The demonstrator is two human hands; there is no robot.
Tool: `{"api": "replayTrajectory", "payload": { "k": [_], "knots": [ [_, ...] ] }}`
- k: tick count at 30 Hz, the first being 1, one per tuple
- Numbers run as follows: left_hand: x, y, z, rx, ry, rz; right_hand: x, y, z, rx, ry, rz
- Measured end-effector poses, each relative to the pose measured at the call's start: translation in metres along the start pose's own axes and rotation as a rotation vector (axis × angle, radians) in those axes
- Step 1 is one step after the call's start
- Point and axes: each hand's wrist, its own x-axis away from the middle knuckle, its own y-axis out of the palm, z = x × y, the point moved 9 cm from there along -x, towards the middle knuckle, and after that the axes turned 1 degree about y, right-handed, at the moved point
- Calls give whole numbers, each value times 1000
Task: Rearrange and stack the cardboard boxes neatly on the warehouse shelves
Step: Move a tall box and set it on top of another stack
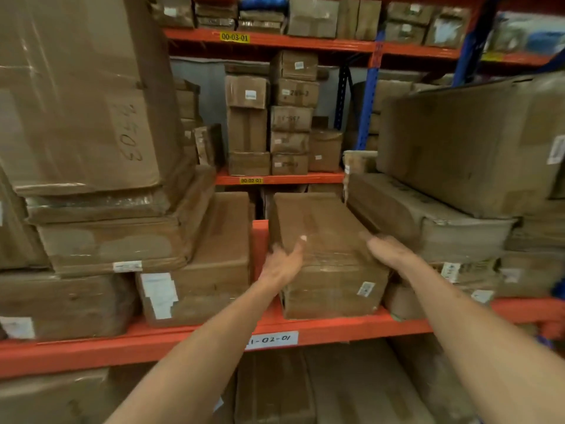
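A long brown cardboard box [321, 240] lies lengthwise on the orange shelf [321, 330], its near end bearing a small white label. My left hand [282, 261] presses against the box's left side near the front, thumb up on the top edge. On the box's right top edge lies my right hand [386, 249], fingers wrapped between it and the neighbouring stack. Both hands grip the box from either side.
Left of the box sits another flat box [214, 270] and a tall leaning stack topped by a large carton [82, 96]. To the right, big cartons [467, 142] overhang flatter boxes. A far rack [275, 179] holds small stacked boxes. More boxes lie below the shelf.
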Motion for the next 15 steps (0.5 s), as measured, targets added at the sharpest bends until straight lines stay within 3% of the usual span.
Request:
{"api": "replayTrajectory", "payload": {
  "k": [3, 6, 9, 15],
  "knots": [
    [-6, 35, -46, 526, -287, -99, -2, 14, 19, 16, -27, -29],
    [-11, 48, -66, 816, -409, -102, -8, 19, 25, -35, -31, 34],
    [-16, 56, -66, 915, -449, -73, -15, 22, 37, -76, 22, 76],
    [-11, 54, -45, 755, -470, -107, -28, 18, 53, -232, 10, 195]
  ]
}}
